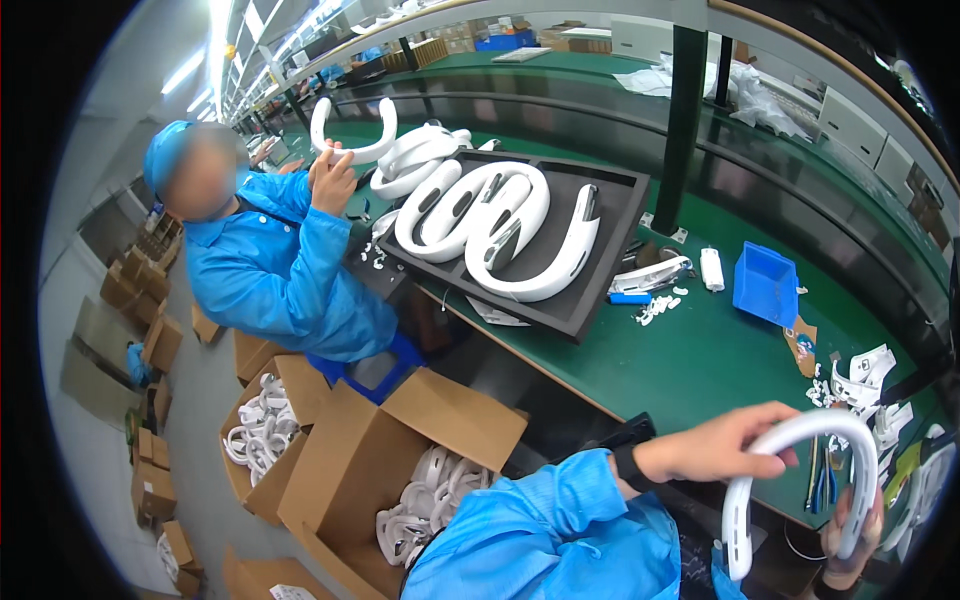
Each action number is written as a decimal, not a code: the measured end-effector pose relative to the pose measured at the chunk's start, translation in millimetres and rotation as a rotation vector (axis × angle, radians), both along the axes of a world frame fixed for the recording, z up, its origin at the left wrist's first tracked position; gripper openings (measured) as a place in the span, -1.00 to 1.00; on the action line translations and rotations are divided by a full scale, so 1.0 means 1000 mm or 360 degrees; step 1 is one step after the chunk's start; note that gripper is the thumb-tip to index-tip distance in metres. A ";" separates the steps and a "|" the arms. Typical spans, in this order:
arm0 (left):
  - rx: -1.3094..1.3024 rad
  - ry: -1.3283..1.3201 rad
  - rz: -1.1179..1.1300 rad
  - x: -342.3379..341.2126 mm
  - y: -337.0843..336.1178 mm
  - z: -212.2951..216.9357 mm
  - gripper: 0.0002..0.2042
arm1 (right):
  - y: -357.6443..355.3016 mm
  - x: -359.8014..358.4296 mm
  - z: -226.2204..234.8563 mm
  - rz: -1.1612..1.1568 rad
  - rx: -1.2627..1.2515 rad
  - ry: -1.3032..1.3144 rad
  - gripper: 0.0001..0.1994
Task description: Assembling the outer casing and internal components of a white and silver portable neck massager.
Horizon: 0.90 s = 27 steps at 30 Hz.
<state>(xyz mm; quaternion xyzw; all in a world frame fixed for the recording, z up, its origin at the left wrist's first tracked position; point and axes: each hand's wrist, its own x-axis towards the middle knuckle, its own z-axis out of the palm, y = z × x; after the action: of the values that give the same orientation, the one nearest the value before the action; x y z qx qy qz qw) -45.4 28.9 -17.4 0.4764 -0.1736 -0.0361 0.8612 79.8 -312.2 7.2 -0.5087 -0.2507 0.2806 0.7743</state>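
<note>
Both my hands are on a white U-shaped neckband, a plastic piece with slots along its arms, held with its curve up and its ends down. My left hand grips it at the left of the curve, thumb in front. Lower on the opposite arm, my right hand has its fingers around the piece; part of this hand is hidden. Beside them on the green bench lie pliers and other hand tools, small white plastic bits, and several white plastic parts.
A black tray of white neckbands lies across the bench. Nearby are a blue bin and a white bottle. A co-worker in blue holds another neckband. Cardboard boxes of white parts stand on the floor.
</note>
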 end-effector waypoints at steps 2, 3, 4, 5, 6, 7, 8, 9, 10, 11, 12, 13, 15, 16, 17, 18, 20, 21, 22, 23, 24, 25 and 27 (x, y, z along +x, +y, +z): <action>-0.0035 0.0013 0.0164 -0.005 0.016 -0.007 -0.41 | 0.017 0.000 -0.023 0.0077 0.0225 0.0576 -0.30; -0.0048 0.0061 0.0267 -0.009 0.026 -0.012 -0.42 | 0.027 -0.004 -0.031 0.0045 0.0272 0.0709 -0.34; -0.0010 0.0080 0.0468 -0.017 0.036 -0.008 -0.46 | 0.042 -0.012 -0.031 0.0006 0.0316 0.0845 -0.37; 0.0137 0.0103 0.0704 -0.027 0.050 0.000 -0.51 | 0.067 -0.027 -0.019 0.0130 0.0422 0.0839 -0.44; 0.0233 0.0062 0.0963 -0.038 0.067 0.006 -0.59 | 0.072 -0.025 -0.031 0.0214 0.0479 0.0951 -0.50; 0.0279 0.0105 0.1166 -0.051 0.087 0.018 -0.64 | 0.075 -0.024 -0.043 0.0180 0.0497 0.1016 -0.51; 0.0231 0.0059 0.1416 -0.066 0.106 0.015 -0.67 | 0.076 -0.023 -0.056 0.0158 0.0518 0.1087 -0.52; 0.0151 0.0006 0.1598 -0.082 0.127 0.018 -0.71 | 0.076 -0.022 -0.065 0.0089 0.0475 0.1205 -0.34; 0.0140 -0.0046 0.1817 -0.098 0.146 0.024 -0.69 | 0.080 -0.022 -0.070 0.0093 0.0485 0.1217 -0.34; 0.0047 -0.0096 0.2039 -0.112 0.167 0.027 -0.65 | 0.084 -0.021 -0.074 0.0039 0.0448 0.1199 -0.37; -0.0131 -0.0219 0.2091 -0.126 0.187 0.034 -0.62 | 0.089 -0.019 -0.078 -0.0001 0.0408 0.1189 -0.40; -0.0277 -0.0213 0.2176 -0.147 0.207 0.041 -0.65 | 0.093 -0.018 -0.081 -0.0041 0.0357 0.1194 -0.46; -0.0485 -0.0163 0.2343 -0.172 0.242 0.052 -0.68 | 0.100 -0.014 -0.089 -0.0080 0.0345 0.1177 -0.47; -0.0540 -0.0115 0.2436 -0.180 0.256 0.058 -0.69 | 0.103 -0.013 -0.091 -0.0124 0.0328 0.1150 -0.48; -0.0533 -0.0090 0.2400 -0.188 0.276 0.055 -0.70 | 0.106 -0.013 -0.090 -0.0127 0.0354 0.1169 -0.50; -0.0558 -0.0019 0.2470 -0.192 0.296 0.051 -0.69 | 0.108 -0.012 -0.089 -0.0128 0.0356 0.1174 -0.50; -0.0616 0.0115 0.2576 -0.205 0.341 0.035 -0.49 | 0.111 -0.012 -0.088 -0.0096 0.0373 0.1133 -0.52; -0.0625 0.0127 0.2641 -0.208 0.357 0.033 -0.35 | 0.110 -0.012 -0.088 -0.0096 0.0371 0.1135 -0.52; -0.0636 0.0140 0.2696 -0.204 0.366 0.036 -0.20 | 0.109 -0.011 -0.090 -0.0086 0.0356 0.1161 -0.52; -0.0541 0.0120 0.2645 -0.202 0.373 0.035 0.05 | 0.109 -0.010 -0.091 -0.0075 0.0341 0.1186 -0.53; -0.0546 0.0121 0.2639 -0.199 0.379 0.033 0.05 | 0.108 -0.010 -0.092 -0.0082 0.0340 0.1182 -0.53; -0.0554 0.0179 0.2568 -0.189 0.378 0.037 0.12 | 0.108 -0.010 -0.092 -0.0072 0.0349 0.1187 -0.54; -0.0557 0.0269 0.2469 -0.168 0.372 0.039 0.27 | 0.108 -0.010 -0.092 -0.0059 0.0364 0.1177 -0.55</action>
<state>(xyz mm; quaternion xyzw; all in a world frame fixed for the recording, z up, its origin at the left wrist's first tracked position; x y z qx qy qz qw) -213.4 401.2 21.6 0.3149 0.2698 0.5650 0.7133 69.9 -203.7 -85.2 -0.2881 0.0249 0.4013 0.8691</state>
